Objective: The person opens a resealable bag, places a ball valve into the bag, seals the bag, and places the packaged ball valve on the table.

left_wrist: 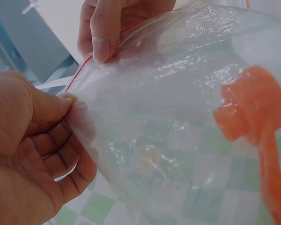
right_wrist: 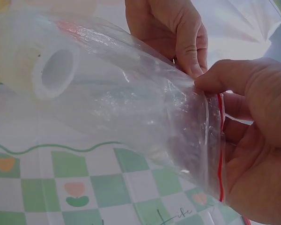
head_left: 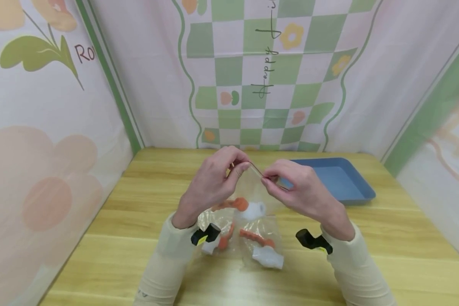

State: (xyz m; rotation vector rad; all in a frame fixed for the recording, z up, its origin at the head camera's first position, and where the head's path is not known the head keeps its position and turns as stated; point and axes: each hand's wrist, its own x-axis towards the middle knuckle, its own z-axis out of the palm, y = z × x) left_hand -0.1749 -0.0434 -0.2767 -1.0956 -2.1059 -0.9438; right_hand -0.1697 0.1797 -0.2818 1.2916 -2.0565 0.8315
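Note:
Both hands hold up a clear zip bag (right_wrist: 131, 103) by its top edge, which carries a red zip line. The left hand (head_left: 216, 180) pinches one end of that edge between thumb and fingers. Farther along the same edge, the right hand (head_left: 300, 187) pinches it with its thumb on one side and fingers behind. Inside the bag hangs a white plastic pipe valve (right_wrist: 56, 70) with an orange handle (left_wrist: 257, 105). Below it on the table lie two more clear bags, one with an orange-handled white valve (head_left: 267, 257) at the right, the other with a similar valve (head_left: 209, 246) at the left.
A blue tray (head_left: 342, 180) stands on the wooden table (head_left: 130, 238) at the back right, partly behind the right hand. Printed curtains (head_left: 160, 85) hang around the back and sides of the table. Small black cameras sit on both wrists.

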